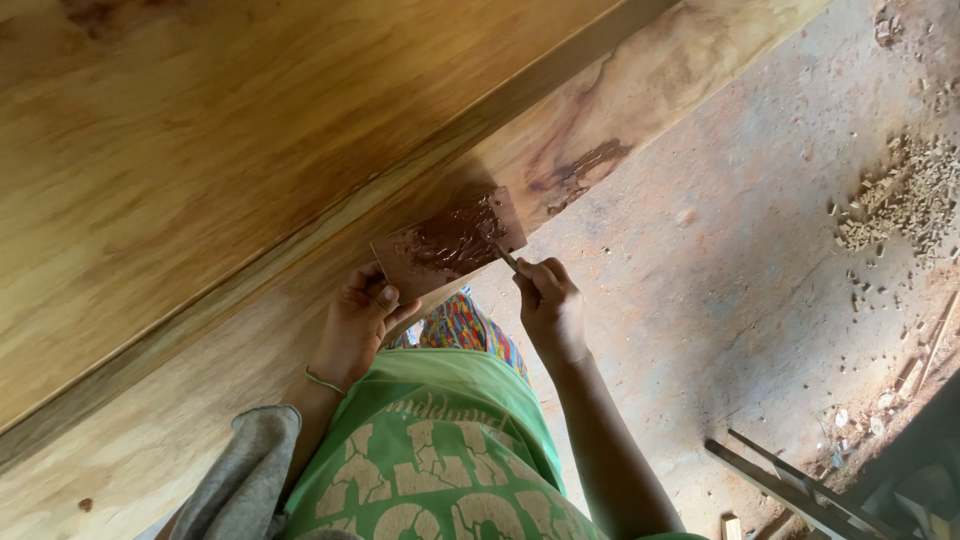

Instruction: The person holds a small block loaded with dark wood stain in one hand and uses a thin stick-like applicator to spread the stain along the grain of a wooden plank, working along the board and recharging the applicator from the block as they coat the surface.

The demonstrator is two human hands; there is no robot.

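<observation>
Left hand pinches a small board smeared with brown paste, flat against the plank edge like a palette; right hand grips a thin tool dipped in it.

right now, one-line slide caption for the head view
Left hand holds a flat brown board smeared with dark paste; right hand works a thin tool against it beside the wooden panel.
</observation>
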